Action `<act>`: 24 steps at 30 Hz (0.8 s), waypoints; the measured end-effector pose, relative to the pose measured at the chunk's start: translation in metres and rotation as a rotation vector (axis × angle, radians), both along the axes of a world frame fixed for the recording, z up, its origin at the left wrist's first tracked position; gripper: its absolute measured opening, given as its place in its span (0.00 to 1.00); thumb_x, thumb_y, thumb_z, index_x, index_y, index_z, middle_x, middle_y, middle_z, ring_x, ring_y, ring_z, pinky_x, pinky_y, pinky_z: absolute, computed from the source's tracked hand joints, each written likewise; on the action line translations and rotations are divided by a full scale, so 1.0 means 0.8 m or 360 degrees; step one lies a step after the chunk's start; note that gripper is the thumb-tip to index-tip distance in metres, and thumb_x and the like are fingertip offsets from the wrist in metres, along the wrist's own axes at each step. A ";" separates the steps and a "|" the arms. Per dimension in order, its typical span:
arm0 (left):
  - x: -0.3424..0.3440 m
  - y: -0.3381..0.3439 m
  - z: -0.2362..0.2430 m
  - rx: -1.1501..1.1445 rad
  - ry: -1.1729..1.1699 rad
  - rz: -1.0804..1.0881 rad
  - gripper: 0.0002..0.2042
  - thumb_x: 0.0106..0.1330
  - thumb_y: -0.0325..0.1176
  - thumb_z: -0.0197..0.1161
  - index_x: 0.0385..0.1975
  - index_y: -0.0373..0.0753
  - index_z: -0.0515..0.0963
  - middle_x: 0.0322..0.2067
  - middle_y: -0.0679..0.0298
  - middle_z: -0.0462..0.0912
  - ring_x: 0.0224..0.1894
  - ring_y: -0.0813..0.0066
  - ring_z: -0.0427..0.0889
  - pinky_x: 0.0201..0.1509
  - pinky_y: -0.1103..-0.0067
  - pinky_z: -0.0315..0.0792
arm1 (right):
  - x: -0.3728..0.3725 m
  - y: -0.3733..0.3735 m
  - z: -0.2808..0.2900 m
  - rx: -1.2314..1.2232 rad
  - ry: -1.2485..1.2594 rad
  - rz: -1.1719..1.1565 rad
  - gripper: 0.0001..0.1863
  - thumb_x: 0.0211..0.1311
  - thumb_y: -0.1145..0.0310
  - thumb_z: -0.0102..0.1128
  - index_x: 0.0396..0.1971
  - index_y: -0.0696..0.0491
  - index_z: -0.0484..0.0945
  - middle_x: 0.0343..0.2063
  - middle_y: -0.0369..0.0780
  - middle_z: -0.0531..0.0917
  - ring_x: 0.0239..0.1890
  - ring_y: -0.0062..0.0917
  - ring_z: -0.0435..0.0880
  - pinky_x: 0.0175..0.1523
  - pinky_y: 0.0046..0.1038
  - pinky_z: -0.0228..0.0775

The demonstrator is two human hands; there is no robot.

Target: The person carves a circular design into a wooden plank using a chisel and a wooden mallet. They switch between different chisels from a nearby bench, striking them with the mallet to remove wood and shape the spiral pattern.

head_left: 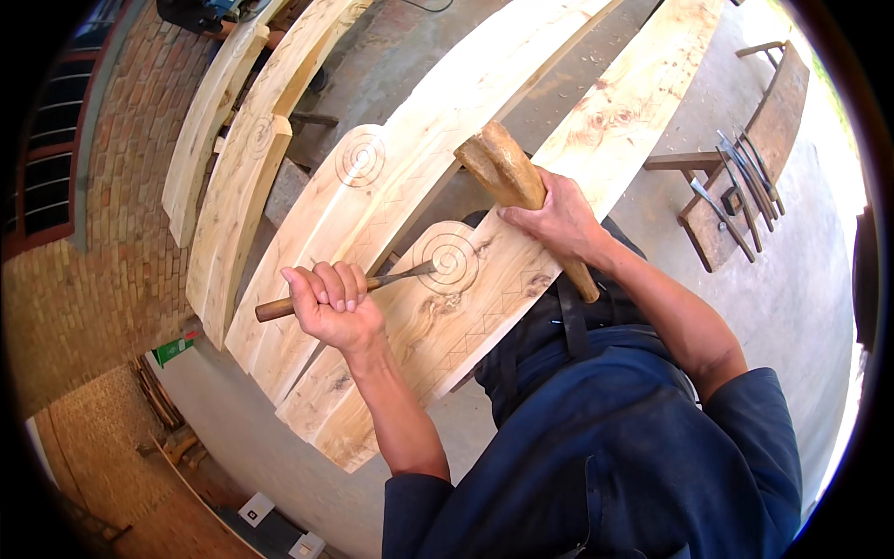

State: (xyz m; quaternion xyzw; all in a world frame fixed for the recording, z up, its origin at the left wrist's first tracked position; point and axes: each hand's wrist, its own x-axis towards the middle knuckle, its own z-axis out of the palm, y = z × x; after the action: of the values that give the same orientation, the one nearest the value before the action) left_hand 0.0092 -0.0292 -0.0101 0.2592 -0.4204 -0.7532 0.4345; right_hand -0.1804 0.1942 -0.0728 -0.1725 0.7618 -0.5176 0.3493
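My left hand (331, 307) is closed round the wooden handle of a chisel (275, 309), whose metal blade reaches onto a spiral pattern (451, 258) marked in a pale plank (601, 149). Above that plank, my right hand (559, 219) grips a worn wooden mallet (498, 163), its thick head angled up to the left, its handle extending down below my hand. Pencilled or cut zigzags run along the plank. A neighbouring plank (307, 265) carries a similar spiral.
More shaped beams (247, 214) lie at left beside a brick wall (130, 168). At upper left a person (191, 14) is at the beams. At right, a low wooden bench (778, 93) holds several chisels (745, 186). Concrete floor (773, 307) surrounds the work.
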 end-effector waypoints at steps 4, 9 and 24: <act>-0.001 0.000 -0.002 -0.0004 -0.0026 -0.0006 0.27 0.90 0.49 0.46 0.20 0.50 0.58 0.12 0.73 0.54 0.12 0.83 0.48 0.17 0.80 0.46 | 0.000 0.000 0.001 -0.0014 0.0031 -0.0009 0.23 0.63 0.63 0.74 0.52 0.62 0.82 0.25 0.36 0.84 0.26 0.18 0.80 0.36 0.28 0.76; 0.002 -0.001 -0.002 -0.0034 -0.0032 -0.0033 0.28 0.89 0.49 0.47 0.19 0.51 0.58 0.14 0.75 0.53 0.12 0.83 0.47 0.18 0.80 0.43 | 0.000 0.000 -0.007 -0.0056 0.0044 -0.0012 0.23 0.63 0.64 0.75 0.53 0.62 0.82 0.25 0.36 0.84 0.27 0.18 0.80 0.37 0.28 0.76; -0.028 0.051 0.009 -0.0413 -0.0241 -0.0147 0.24 0.85 0.43 0.58 0.22 0.46 0.61 0.13 0.73 0.57 0.13 0.84 0.53 0.20 0.79 0.49 | -0.002 -0.046 0.112 -0.0413 0.0927 0.0334 0.26 0.55 0.63 0.75 0.50 0.60 0.80 0.32 0.52 0.89 0.36 0.49 0.91 0.43 0.43 0.83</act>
State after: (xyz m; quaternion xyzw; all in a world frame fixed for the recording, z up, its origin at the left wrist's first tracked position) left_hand -0.0133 0.0114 -0.0029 0.2372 -0.5572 -0.6900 0.3963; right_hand -0.1818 0.1574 0.0168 -0.4339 0.7354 -0.5004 0.1434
